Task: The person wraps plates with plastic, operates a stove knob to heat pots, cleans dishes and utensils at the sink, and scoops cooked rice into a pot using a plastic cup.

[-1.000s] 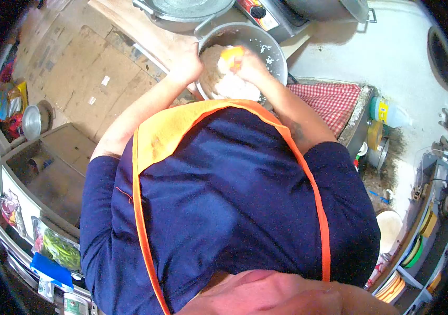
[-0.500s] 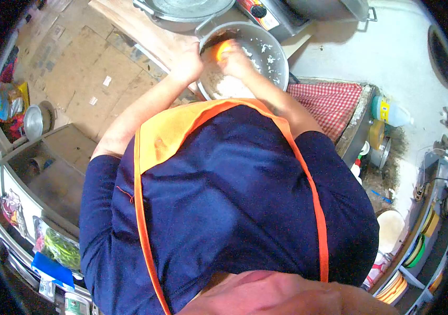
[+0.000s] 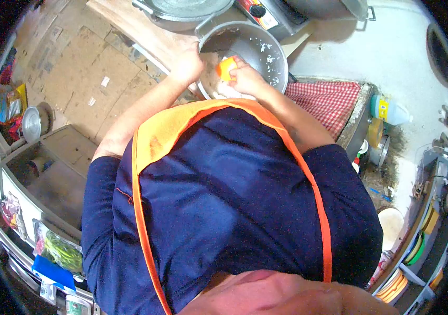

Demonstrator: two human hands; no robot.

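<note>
A wide grey metal pot (image 3: 279, 58) stands in front of my body, tilted or seen from above; I cannot tell which. White rice (image 3: 226, 90) lies at its near side, and loose grains stick to the right inner wall. My left hand (image 3: 187, 63) is closed on the pot's left rim, its fingers partly hidden. Inside the pot, my right hand (image 3: 247, 79) grips a small, bright orange scoop-like piece (image 3: 227, 69) just above the rice. Its exact kind is unclear.
A second pot with a lid (image 3: 187, 6) and a stove (image 3: 274, 16) stand beyond. A red checked cloth (image 3: 326, 105) lies right of the pot, near a plastic bottle (image 3: 389, 110). A glass-topped cabinet (image 3: 51, 168) is at left, and a shelf with plates (image 3: 392, 286) at lower right.
My right hand has moved toward my body and slightly right inside the pot, bringing the orange piece down to the near-side rice. My left hand stays on the rim.
</note>
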